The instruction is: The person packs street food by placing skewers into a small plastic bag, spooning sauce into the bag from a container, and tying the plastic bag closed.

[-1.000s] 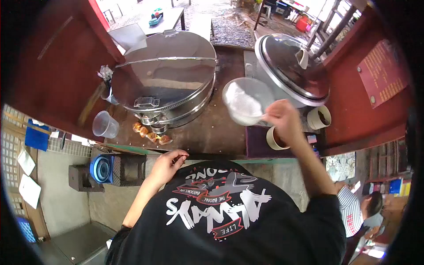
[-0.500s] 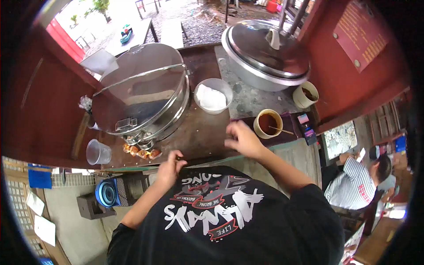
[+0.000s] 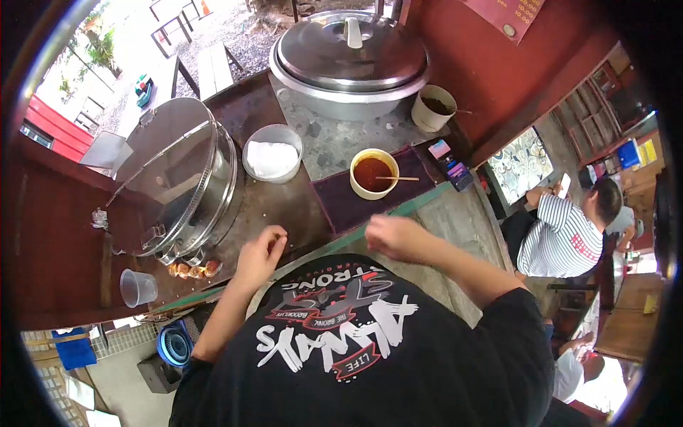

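My left hand (image 3: 262,254) hovers at the near edge of the brown counter, its fingers loosely bent and the thumb a little apart, with nothing visible in it. To its left, a skewer of glazed brown balls (image 3: 193,270) lies beside a round metal display case (image 3: 178,185) with a clear cover. My right hand (image 3: 395,238) is curled closed in front of a dark cloth (image 3: 334,203), and no object shows in its fingers. Beyond that hand stands a pale tub of red-brown sauce (image 3: 373,174) with a stick in it.
A clear tub with white contents (image 3: 273,154) sits mid-counter. Behind are a large lidded metal pot (image 3: 348,64) and another sauce tub (image 3: 432,108). A clear plastic cup (image 3: 138,287) stands at left, a dark box (image 3: 449,165) at right. A person in a striped shirt (image 3: 562,231) sits beyond.
My view has turned, shifting the counter leftward. My right hand has drawn back from beside the sauce tub toward my body and its fingers have curled in. My left hand's fingers have bent closer together.
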A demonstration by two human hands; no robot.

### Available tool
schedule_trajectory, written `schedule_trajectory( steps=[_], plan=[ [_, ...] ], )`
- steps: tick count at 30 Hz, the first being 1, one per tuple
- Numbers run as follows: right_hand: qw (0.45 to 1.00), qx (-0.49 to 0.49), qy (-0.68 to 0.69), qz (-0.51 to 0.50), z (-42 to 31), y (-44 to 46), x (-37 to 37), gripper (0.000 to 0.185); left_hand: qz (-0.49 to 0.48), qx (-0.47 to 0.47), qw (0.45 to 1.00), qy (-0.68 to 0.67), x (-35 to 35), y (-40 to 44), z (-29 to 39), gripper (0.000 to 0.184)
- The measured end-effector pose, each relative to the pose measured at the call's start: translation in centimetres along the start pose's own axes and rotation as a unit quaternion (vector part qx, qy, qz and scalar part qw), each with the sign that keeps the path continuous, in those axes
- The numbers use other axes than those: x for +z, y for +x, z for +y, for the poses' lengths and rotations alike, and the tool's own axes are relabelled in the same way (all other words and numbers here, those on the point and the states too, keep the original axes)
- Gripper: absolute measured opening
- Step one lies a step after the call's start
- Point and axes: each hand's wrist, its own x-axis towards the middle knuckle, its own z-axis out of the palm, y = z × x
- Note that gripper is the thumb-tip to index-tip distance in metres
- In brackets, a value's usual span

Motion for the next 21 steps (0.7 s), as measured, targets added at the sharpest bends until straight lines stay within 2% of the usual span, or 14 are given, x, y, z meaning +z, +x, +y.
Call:
schedule_trajectory(
  steps=[1,2,3,5,7,13,17,21],
  plan=[
    [0.998,0.0,-0.04,0.054,-0.2,0.6,-1.7,0.024,0.017,0.009,1.0,-0.007,-0.1,0.6,0.4,0.013],
    [0.987,-0.014,-0.096,0.126,-0.4,1.3,-3.5,0.038,0.05,0.046,0.998,-0.017,0.1,1.4,0.3,0.012],
    [0.975,0.02,-0.128,0.181,-0.7,1.8,-4.7,0.061,0.054,0.058,0.997,-0.003,0.0,2.1,0.4,0.012],
    [0.968,0.086,-0.169,0.167,1.3,2.8,-5.4,0.108,0.063,0.08,0.994,0.026,-0.1,3.1,0.7,0.012],
    [0.961,0.125,-0.208,0.13,4.2,4.3,-4.7,0.122,0.055,0.051,0.997,0.019,-0.4,3.5,1.8,0.013],
    [0.971,0.174,-0.164,0.017,6.4,6.4,-4.7,0.127,0.072,0.022,0.997,0.016,-0.9,4.0,1.1,0.013],
    [0.98,0.177,-0.091,0.016,6.8,6.9,-5.3,0.119,0.081,0.02,0.996,0.026,-1.0,4.7,0.6,0.013],
    [0.984,0.142,-0.097,0.037,7.3,6.9,-5.3,0.113,0.112,0.054,0.99,0.063,-1.6,6.0,-0.5,0.013]
  ],
)
